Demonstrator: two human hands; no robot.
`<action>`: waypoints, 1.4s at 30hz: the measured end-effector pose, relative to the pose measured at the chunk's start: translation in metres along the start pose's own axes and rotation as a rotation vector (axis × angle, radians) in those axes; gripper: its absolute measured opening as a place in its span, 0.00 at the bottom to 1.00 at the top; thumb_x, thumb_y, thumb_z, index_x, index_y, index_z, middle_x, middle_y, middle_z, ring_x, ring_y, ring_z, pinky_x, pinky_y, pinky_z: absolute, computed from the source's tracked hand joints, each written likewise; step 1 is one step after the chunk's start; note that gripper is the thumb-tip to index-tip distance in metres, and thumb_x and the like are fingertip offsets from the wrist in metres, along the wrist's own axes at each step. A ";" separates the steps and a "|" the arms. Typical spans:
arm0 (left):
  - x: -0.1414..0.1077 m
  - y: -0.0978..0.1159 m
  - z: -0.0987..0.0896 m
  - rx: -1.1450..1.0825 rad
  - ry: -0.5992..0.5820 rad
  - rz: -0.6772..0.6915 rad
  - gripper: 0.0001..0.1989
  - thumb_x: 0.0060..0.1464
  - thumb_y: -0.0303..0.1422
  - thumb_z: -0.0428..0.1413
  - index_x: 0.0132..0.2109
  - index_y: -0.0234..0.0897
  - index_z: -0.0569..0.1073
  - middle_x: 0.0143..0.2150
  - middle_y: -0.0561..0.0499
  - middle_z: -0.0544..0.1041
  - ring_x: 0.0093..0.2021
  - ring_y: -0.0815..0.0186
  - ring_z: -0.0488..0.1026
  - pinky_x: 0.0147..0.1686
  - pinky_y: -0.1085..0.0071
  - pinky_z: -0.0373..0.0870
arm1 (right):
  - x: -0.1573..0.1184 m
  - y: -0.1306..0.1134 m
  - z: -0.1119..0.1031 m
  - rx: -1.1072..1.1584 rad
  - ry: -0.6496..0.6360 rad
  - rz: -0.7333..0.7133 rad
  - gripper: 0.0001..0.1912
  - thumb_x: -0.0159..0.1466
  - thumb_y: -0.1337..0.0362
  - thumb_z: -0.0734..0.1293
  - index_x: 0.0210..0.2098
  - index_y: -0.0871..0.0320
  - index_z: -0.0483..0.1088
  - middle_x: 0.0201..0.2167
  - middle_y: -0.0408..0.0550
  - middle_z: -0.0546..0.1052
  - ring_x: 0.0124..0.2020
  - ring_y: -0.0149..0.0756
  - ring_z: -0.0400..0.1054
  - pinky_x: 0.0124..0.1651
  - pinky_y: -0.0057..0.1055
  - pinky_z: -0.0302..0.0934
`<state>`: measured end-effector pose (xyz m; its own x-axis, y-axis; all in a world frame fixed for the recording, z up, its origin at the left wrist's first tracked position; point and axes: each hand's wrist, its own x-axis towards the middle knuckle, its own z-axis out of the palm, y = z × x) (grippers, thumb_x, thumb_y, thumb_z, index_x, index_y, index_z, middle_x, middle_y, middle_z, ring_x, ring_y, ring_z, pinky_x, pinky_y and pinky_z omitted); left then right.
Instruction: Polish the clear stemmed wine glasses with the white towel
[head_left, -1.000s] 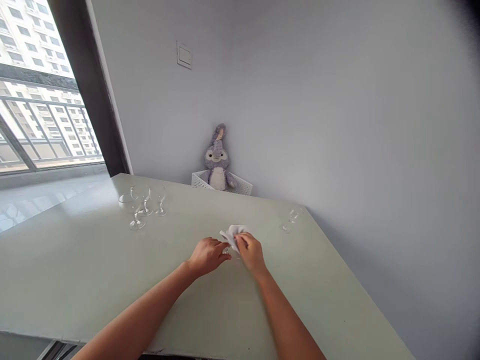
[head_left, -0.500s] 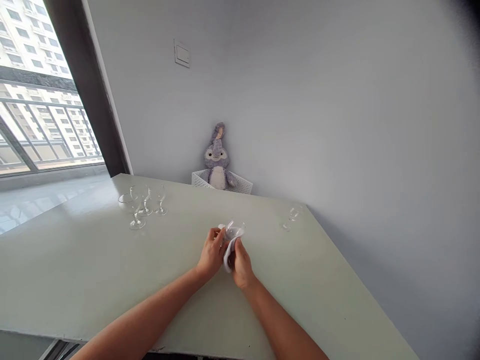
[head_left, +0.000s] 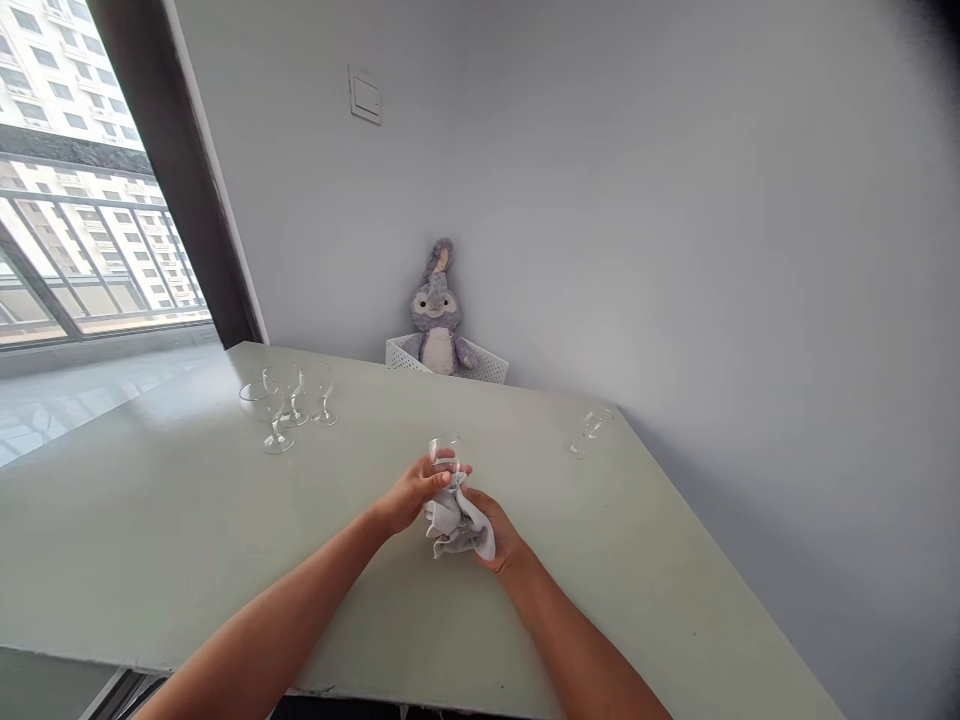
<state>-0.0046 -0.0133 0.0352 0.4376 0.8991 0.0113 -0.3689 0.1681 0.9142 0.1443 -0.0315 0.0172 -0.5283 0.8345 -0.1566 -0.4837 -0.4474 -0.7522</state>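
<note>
Over the middle of the table, my left hand [head_left: 415, 490] is closed around the bowl of a clear stemmed glass [head_left: 445, 449], its rim pointing up and away. My right hand [head_left: 496, 530] grips a whitish cloth [head_left: 457, 528] bunched about the lower part of the glass. The cloth hides most of the stem and base, and the right fingers are partly behind it. Both hands are close together, just above the pale tabletop.
Several stemmed glasses [head_left: 279, 408] stand grouped at the left. One more glass [head_left: 590, 430] stands near the table's right edge. Behind the pale green table [head_left: 360, 620], a plush rabbit [head_left: 436, 325] sits in a white basket [head_left: 491, 369] against the wall. A window is at far left.
The cloth has gone from the glass's bowl to its lower part, and more of it hangs loose. My left hand has shifted onto the bowl; the glass now stands more upright.
</note>
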 end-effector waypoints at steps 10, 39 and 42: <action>0.008 0.006 -0.004 0.087 0.329 0.173 0.26 0.46 0.40 0.58 0.49 0.38 0.58 0.49 0.42 0.70 0.37 0.66 0.72 0.30 0.72 0.65 | 0.012 -0.002 -0.010 0.153 0.256 -0.140 0.10 0.54 0.60 0.68 0.32 0.59 0.70 0.30 0.48 0.76 0.30 0.34 0.69 0.32 0.32 0.65; -0.001 -0.015 0.003 0.663 0.400 0.815 0.31 0.50 0.33 0.55 0.56 0.44 0.46 0.50 0.42 0.64 0.47 0.63 0.68 0.42 0.61 0.69 | -0.012 -0.014 -0.001 -1.165 0.446 -0.654 0.14 0.59 0.54 0.61 0.42 0.51 0.69 0.31 0.44 0.67 0.23 0.30 0.57 0.33 0.28 0.54; -0.002 -0.027 0.014 0.673 0.270 0.810 0.31 0.51 0.32 0.54 0.57 0.44 0.45 0.50 0.42 0.66 0.49 0.62 0.67 0.43 0.60 0.68 | -0.006 -0.008 -0.008 -1.225 0.391 -0.663 0.13 0.58 0.57 0.62 0.41 0.50 0.70 0.29 0.44 0.68 0.27 0.33 0.59 0.34 0.29 0.54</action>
<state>0.0159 -0.0252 0.0160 0.0416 0.7161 0.6967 0.0943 -0.6970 0.7108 0.1569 -0.0309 0.0189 -0.1303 0.8974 0.4215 0.4371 0.4336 -0.7880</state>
